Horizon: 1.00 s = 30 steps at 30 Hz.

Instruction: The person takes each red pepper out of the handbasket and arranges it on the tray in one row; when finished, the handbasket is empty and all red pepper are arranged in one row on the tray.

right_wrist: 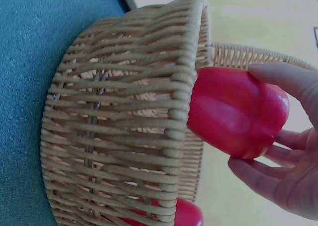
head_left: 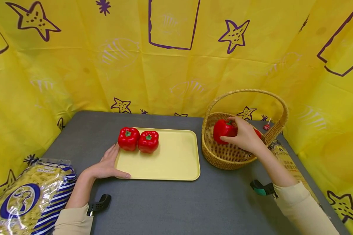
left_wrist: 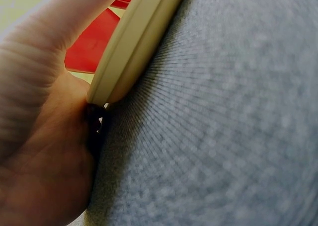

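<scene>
In the head view my right hand [head_left: 245, 135] grips a red bell pepper [head_left: 222, 131] by its sides, at the wicker basket [head_left: 220, 163]. The right wrist view has this pepper [right_wrist: 233, 112] at the rim, thumb on one side and fingers on the other. Another red pepper [right_wrist: 189, 215] sits lower in the basket, mostly hidden by the weave. My left hand [head_left: 106, 166] rests spread at the left corner of a pale yellow tray [head_left: 176, 156], its thumb along the near edge. Two red bell peppers, one at the left [head_left: 128, 139] and one beside it [head_left: 148, 142], stand on the tray.
A bag of pasta [head_left: 32, 195] lies at the table's left. Right of the basket is a yellowish printed package [head_left: 288, 163], partly behind my right arm, and a small red item [head_left: 266, 126]. The basket's tall handle [head_left: 250, 90] arches overhead. Yellow patterned cloth [head_left: 170, 71] surrounds the grey table [head_left: 176, 205].
</scene>
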Tool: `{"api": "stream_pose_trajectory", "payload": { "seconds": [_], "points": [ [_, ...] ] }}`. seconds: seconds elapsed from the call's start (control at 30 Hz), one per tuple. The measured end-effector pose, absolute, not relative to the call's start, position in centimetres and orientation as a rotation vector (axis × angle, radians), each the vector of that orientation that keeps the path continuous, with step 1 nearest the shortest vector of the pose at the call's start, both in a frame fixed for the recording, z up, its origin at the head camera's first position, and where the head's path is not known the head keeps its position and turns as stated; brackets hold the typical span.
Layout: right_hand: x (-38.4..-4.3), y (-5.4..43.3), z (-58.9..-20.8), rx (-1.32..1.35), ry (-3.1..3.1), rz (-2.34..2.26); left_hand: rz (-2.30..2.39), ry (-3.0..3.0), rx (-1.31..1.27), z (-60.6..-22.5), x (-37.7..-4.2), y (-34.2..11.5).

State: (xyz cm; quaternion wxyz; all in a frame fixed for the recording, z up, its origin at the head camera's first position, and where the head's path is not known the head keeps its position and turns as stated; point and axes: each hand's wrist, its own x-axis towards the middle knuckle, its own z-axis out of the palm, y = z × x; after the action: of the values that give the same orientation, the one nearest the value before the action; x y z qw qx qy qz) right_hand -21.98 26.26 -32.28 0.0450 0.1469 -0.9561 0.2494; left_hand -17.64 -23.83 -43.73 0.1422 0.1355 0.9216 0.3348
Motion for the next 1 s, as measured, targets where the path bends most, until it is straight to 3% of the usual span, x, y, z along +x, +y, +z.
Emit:
{"api": "stream_pose_trajectory", "payload": {
  "seconds": [1.0],
  "points": [
    [-18.8,22.1,-30.6,0.586,-2.813,0.907,0.968,2.662,0.393,-44.0,-17.8,-24.0]
  ]
}}
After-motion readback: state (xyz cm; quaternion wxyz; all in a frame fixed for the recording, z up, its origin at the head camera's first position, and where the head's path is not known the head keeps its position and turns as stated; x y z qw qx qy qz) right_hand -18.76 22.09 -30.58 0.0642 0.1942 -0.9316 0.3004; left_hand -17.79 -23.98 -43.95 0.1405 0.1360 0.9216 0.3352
